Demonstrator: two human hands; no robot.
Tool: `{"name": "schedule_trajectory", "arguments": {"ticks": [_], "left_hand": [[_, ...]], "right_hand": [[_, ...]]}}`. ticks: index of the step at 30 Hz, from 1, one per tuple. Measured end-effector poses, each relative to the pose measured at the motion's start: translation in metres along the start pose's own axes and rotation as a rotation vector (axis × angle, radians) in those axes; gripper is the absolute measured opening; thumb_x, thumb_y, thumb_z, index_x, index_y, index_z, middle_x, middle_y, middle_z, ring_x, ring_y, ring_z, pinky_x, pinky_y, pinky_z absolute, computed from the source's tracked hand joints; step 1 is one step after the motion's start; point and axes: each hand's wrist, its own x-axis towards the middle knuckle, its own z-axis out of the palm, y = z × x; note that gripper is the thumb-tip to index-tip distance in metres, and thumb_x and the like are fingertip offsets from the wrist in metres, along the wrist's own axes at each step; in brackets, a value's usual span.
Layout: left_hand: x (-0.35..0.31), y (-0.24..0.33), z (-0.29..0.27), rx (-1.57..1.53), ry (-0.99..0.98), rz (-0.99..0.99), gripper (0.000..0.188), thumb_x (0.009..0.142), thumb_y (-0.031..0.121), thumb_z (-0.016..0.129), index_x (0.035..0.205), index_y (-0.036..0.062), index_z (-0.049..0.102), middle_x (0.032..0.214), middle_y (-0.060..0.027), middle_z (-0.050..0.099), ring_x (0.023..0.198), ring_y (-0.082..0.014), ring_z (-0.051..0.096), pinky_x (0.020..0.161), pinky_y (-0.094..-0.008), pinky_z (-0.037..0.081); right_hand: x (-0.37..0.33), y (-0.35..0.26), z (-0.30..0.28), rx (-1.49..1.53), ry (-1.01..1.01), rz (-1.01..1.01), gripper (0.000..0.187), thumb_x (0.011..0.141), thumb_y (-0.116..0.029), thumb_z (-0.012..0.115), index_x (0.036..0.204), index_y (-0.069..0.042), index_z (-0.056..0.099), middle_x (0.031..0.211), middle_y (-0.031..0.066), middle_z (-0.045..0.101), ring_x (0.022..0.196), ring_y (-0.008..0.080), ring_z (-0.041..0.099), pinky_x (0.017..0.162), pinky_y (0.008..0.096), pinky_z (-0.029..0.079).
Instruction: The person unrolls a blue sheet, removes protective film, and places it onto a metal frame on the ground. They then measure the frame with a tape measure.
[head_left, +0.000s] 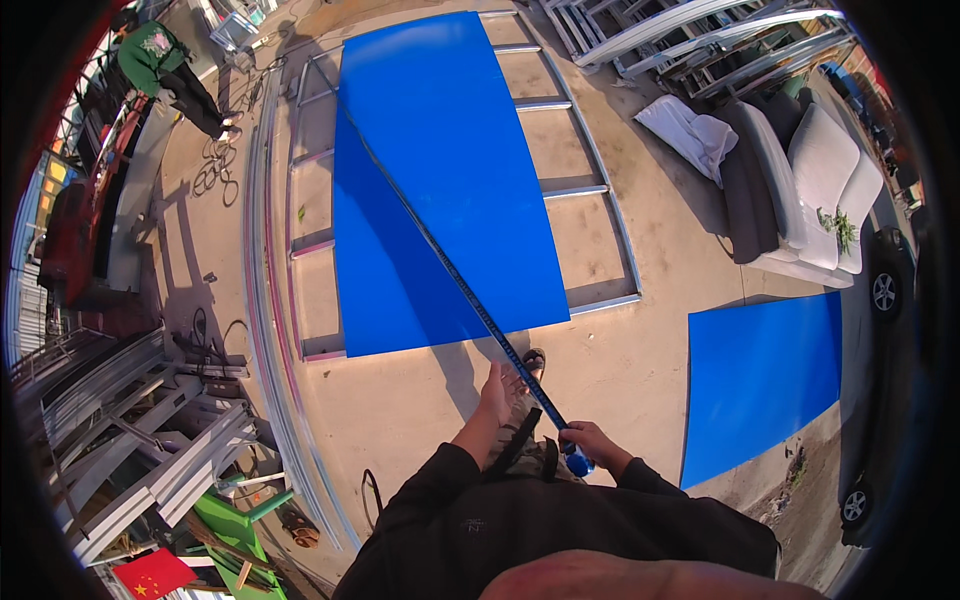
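In my right hand (592,442) is a tape measure (578,464) with a blue case, close to my body. Its long dark blade (437,243) runs out to the far left, crossing a large blue sheet (450,170) and reaching the far left corner of a metal frame (607,190). My left hand (494,402) is raised beside the blade, fingers stretched upward, apparently not closed round it. The blue sheet lies on the frame, whose crossbars show on both sides. My feet stand just short of the sheet's near edge.
Long metal bars (270,300) lie left of the frame. A second blue sheet (765,375) lies at right, below a grey sofa (790,190). Metal racks (690,35) stand far right, metal profiles (180,440) lie near left. A person (160,65) in green stands far left; a dark car (880,400) is at right.
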Motion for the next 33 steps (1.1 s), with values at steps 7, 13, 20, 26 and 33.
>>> {"name": "schedule_trajectory", "arguments": {"ticks": [7, 13, 20, 26, 33], "left_hand": [[-0.022, 0.106, -0.024, -0.105, 0.028, 0.214, 0.037, 0.098, 0.039, 0.037, 0.111, 0.0059, 0.049, 0.100, -0.0121, 0.061, 0.086, -0.0250, 0.061, 0.076, -0.0397, 0.050], [-0.030, 0.209, -0.073, 0.159, 0.025, 0.334, 0.018, 0.096, 0.013, 0.044, 0.112, 0.0044, 0.049, 0.091, -0.0122, 0.061, 0.075, -0.0217, 0.061, 0.066, -0.0349, 0.052], [-0.046, 0.356, -0.136, 0.253, 0.030, 0.331, 0.014, 0.095, 0.012, 0.045, 0.104, 0.0044, 0.053, 0.087, -0.0113, 0.063, 0.070, -0.0190, 0.061, 0.060, -0.0303, 0.050], [-0.054, 0.375, -0.140, 0.482, 0.018, 0.348, 0.019, 0.095, 0.018, 0.047, 0.101, 0.0032, 0.057, 0.086, -0.0104, 0.064, 0.074, -0.0181, 0.062, 0.062, -0.0280, 0.050], [-0.100, 0.485, -0.055, 1.646, 0.234, 0.642, 0.056, 0.088, 0.033, 0.058, 0.133, 0.0052, 0.042, 0.088, -0.0096, 0.066, 0.079, -0.0263, 0.063, 0.068, -0.0431, 0.051]], "right_hand": [[-0.025, -0.032, 0.102, 0.173, -0.149, 0.024, 0.023, 0.093, -0.018, 0.046, 0.093, 0.001, 0.059, 0.077, 0.0099, 0.061, 0.061, 0.0169, 0.060, 0.057, 0.0286, 0.050], [0.028, -0.094, 0.215, 0.261, -0.237, -0.007, 0.031, 0.095, -0.019, 0.043, 0.117, 0.001, 0.054, 0.076, 0.0090, 0.060, 0.059, 0.0173, 0.060, 0.056, 0.0278, 0.050], [0.076, -0.127, 0.330, 0.377, -0.286, 0.099, 0.023, 0.093, -0.024, 0.046, 0.091, -0.003, 0.056, 0.074, 0.0088, 0.059, 0.059, 0.0178, 0.060, 0.055, 0.0290, 0.050], [0.096, -0.153, 0.364, 0.274, -0.219, -0.075, 0.028, 0.092, -0.019, 0.045, 0.107, 0.000, 0.059, 0.079, 0.0079, 0.060, 0.067, 0.0169, 0.060, 0.060, 0.0294, 0.051], [0.133, -0.201, 0.365, 0.274, -0.076, -0.115, 0.028, 0.092, -0.019, 0.045, 0.104, 0.002, 0.060, 0.079, 0.0071, 0.061, 0.067, 0.0152, 0.060, 0.062, 0.0280, 0.050]]}}
